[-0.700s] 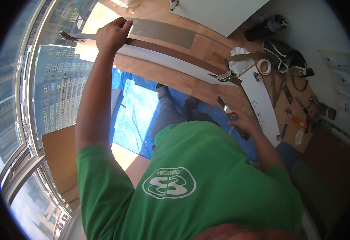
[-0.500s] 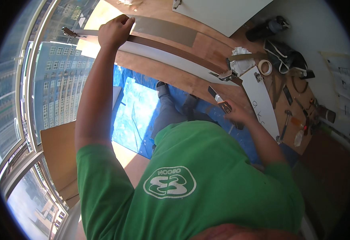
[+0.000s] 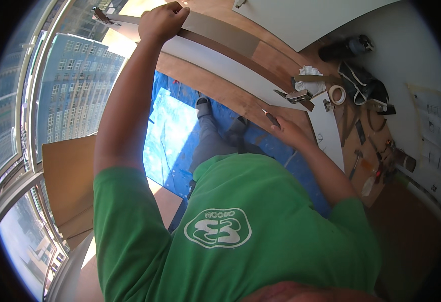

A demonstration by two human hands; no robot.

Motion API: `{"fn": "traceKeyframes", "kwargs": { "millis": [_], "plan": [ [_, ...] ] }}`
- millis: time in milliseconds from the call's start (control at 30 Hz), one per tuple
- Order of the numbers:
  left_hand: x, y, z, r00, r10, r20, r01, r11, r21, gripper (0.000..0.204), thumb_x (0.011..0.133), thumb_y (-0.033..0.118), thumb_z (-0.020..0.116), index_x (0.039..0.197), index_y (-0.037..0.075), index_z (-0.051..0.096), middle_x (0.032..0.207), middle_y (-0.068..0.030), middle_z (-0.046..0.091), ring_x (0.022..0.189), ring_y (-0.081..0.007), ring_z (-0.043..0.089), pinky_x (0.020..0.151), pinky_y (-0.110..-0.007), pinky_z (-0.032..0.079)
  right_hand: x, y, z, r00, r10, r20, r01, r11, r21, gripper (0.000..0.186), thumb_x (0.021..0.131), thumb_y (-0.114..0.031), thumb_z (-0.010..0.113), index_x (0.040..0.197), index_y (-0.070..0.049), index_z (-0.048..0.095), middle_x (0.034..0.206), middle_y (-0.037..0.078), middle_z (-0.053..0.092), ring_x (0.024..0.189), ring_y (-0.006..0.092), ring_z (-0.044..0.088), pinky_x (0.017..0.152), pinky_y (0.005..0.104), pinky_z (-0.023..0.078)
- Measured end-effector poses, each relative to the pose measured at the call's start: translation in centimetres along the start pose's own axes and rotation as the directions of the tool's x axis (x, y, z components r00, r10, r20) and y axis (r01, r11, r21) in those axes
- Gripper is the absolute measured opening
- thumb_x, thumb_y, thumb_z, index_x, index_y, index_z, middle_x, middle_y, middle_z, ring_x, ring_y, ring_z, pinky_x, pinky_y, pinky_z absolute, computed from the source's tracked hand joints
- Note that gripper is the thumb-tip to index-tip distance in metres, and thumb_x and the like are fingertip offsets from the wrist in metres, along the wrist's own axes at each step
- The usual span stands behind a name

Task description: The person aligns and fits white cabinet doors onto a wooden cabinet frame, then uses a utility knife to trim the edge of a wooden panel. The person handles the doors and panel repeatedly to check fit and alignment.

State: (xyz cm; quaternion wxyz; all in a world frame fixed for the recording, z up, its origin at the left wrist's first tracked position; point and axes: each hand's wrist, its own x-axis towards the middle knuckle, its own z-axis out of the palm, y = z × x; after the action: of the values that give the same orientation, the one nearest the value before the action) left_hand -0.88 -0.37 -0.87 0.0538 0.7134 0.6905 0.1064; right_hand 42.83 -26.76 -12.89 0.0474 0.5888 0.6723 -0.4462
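Wooden table (image 3: 205, 83) runs across the far side, blue sheet (image 3: 170, 136) on the floor nearer. White panel (image 3: 215, 63), brown-edged, appears stood on edge on the table. Left hand (image 3: 164, 21): grip closed over the panel's upper edge, toward its left end. Right hand (image 3: 288, 133): grip closed round a cutter knife (image 3: 272, 119), blade apparently clear of the panel, near the right-end hinge (image 3: 299, 95). Judged step: panel braced, blade ready. Next move calls for a steady panel, left fingers off the blade's line.
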Motion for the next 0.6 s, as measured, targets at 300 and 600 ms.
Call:
{"fn": "traceKeyframes", "kwargs": {
  "millis": [300,600],
  "plan": [
    [-0.7,1.4,-1.4,0.997,-0.077,-0.005,0.076,0.994,-0.078,0.046,0.094,0.052,0.056,0.109,0.016,0.080,0.100,-0.0125,0.079,0.098,-0.0330,0.074,0.092,-0.045,0.057,6.8,-4.1,1.9,0.994,-0.095,-0.054,0.073,0.947,-0.313,0.032,0.101,-0.025,0.058,0.126,-0.004,0.054,0.099,0.028,0.071,0.091,0.0463,0.071,0.079,0.0574,0.056],
    [-1.6,2.6,-3.3,0.994,-0.104,0.017,0.105,0.986,-0.127,0.043,0.094,0.044,0.054,0.107,0.013,0.081,0.101,-0.0149,0.079,0.099,-0.0354,0.074,0.093,-0.047,0.056,8.7,-3.3,2.7,0.991,-0.129,-0.044,0.100,0.908,-0.407,0.048,0.103,-0.024,0.055,0.145,-0.003,0.051,0.109,0.028,0.070,0.097,0.0458,0.070,0.087,0.0565,0.056]
  ]
}}
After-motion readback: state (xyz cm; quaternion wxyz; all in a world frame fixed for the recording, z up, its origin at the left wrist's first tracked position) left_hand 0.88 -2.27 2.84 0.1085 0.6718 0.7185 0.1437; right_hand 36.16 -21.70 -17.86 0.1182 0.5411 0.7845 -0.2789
